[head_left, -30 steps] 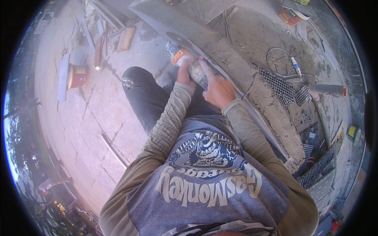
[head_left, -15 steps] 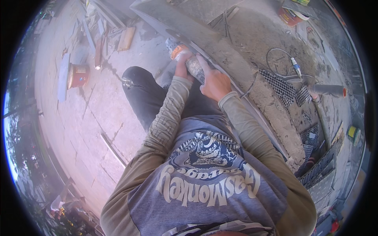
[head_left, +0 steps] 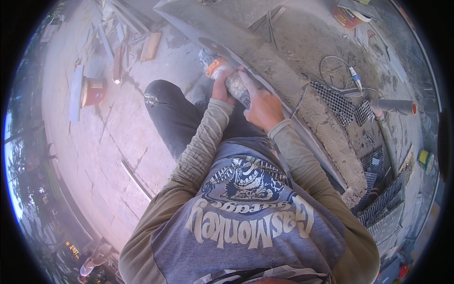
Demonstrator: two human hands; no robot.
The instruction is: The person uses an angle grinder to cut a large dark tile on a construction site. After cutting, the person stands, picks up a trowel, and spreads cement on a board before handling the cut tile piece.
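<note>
Landmark: the long concrete ledge [head_left: 326,132]. The power tool [head_left: 239,90], dusty, with an orange band near its head, lies alongside the near part of the ledge's left edge, body angled. Change over the last half second: tool and both hands have slid slightly back along the ledge, toward the wearer. Left hand [head_left: 223,87] is wrapped round the body behind the band, on the side away from the ledge; right hand [head_left: 263,108] grips farther back, on the ledge side, one finger laid along the body. Hold looks unchanged, so judged a small slide of the tool, not a regrip. Contact between tool head and ledge: cannot tell, view hazy there. Surroundings: black plastic mesh [head_left: 333,102] just beside the ledge on its right; cable connector [head_left: 355,80] and pipe [head_left: 396,107] farther right of it; red bucket [head_left: 93,92] well apart, left of it.
</note>
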